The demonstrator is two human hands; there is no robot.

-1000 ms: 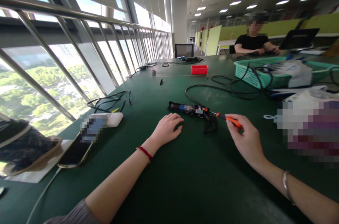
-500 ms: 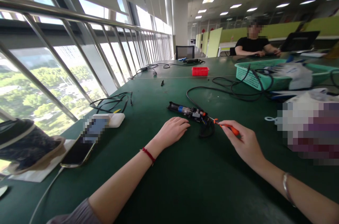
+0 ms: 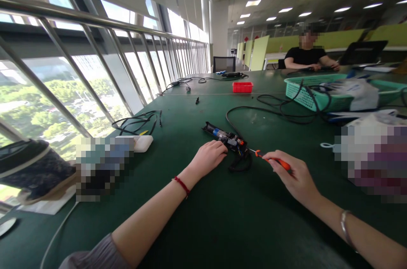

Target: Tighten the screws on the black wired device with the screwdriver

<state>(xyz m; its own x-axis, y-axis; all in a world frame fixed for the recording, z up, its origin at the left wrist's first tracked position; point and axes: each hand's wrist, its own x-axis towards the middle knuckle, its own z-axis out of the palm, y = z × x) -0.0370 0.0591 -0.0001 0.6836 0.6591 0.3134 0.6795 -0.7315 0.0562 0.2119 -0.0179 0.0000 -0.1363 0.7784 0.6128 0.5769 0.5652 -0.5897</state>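
An opened handheld electric tool lies on the green table, its black housing exposing a silver and blue cylinder, small parts and wires. At the tool's near side, my left hand has its fingers together and curled against it; the fingertips are partly hidden. My right hand grips a screwdriver by its orange and black handle. The screwdriver's thin metal shaft points left, with its tip at the tool's right end. Whether the tip touches a screw is too small to tell. A black strap or cord loop hangs below that end.
A black cable runs from the tool toward a green basket. Farther back stands a red tray. A plastic bag lies right; a phone and coiled cable lie left. A person sits across.
The electric tool has turned slightly, its right end shifting left and nearer me. More of the screwdriver's shaft shows, and my right hand sits slightly lower. The view has shifted a little.
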